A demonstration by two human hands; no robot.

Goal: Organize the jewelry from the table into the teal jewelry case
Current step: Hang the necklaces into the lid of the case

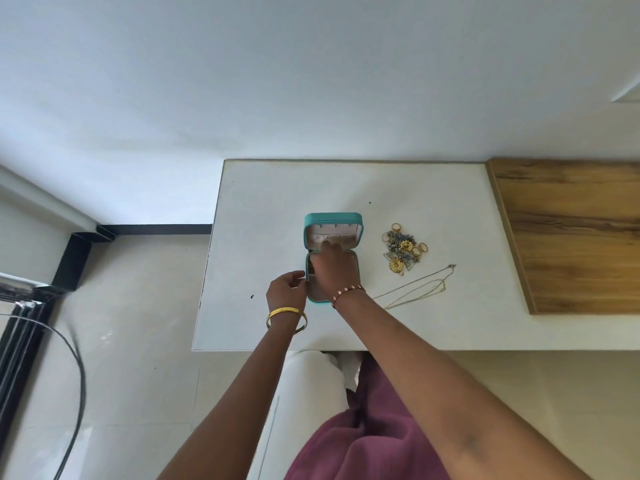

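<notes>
The teal jewelry case (313,221) lies open on the white table (433,320), its lid standing up at the far side with a pale pink lining. My right hand (332,268) reaches over the base, its fingertips at the pocket in the lid; what they touch is hidden. My left hand (286,287) holds the base's left edge with curled fingers. A pile of gold rings and earrings (403,250) lies to the right of the case. A thin gold chain (419,287) stretches across the table nearer to me.
A wooden board (571,233) covers the table's right side. A white wall rises behind the table. Tiled floor (138,306) lies to the left, with a black cable (74,362) and a dark frame at the far left.
</notes>
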